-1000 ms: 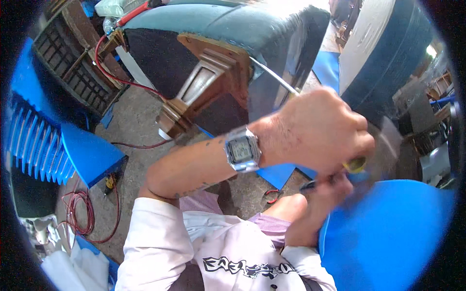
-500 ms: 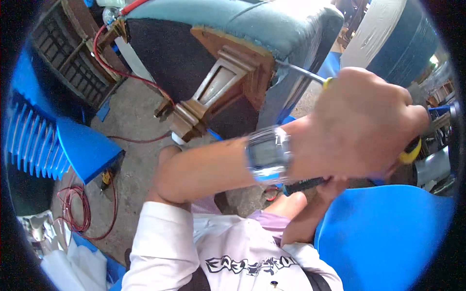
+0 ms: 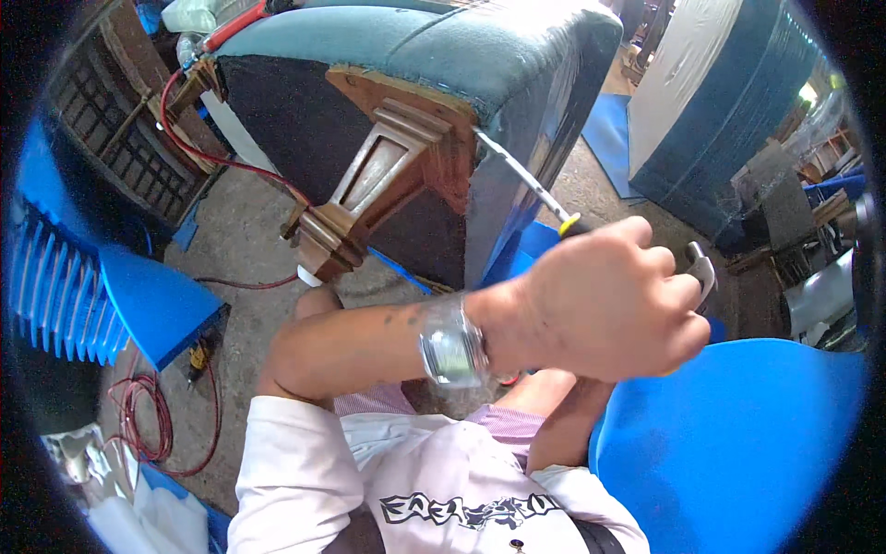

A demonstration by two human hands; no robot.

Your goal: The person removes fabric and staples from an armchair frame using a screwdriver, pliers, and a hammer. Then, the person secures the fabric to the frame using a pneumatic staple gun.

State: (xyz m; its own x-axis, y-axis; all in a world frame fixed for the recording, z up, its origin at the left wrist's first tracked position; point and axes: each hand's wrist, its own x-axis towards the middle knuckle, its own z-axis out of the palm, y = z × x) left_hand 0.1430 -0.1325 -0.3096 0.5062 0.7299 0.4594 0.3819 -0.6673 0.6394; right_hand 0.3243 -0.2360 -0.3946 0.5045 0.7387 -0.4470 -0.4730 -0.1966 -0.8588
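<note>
My left hand (image 3: 600, 305) is closed around the black and yellow handle of a screwdriver (image 3: 531, 180). Its metal shaft slants up to the left, and the tip meets the edge of a wooden mounting plate. That plate carries a carved brown furniture leg (image 3: 374, 180) on an upturned teal upholstered seat (image 3: 434, 60). My right forearm (image 3: 568, 420) rises behind the left fist, which hides my right hand. Just beyond the fist shows a curved metal hammer head (image 3: 703, 272); its handle is hidden now, though a dark handle was in my right hand earlier.
At lower right is a blue plastic chair (image 3: 729, 443); another slatted blue chair (image 3: 157, 305) is at left. A red hose (image 3: 231, 166) runs over the seat, with more coiled on the concrete floor (image 3: 245, 231). Another teal upholstered piece (image 3: 688, 120) stands behind at right.
My left hand has lowered the screwdriver handle, so the shaft slants more steeply from the plate. The hammer head has come into sight, and my right hand has gone behind the left fist.
</note>
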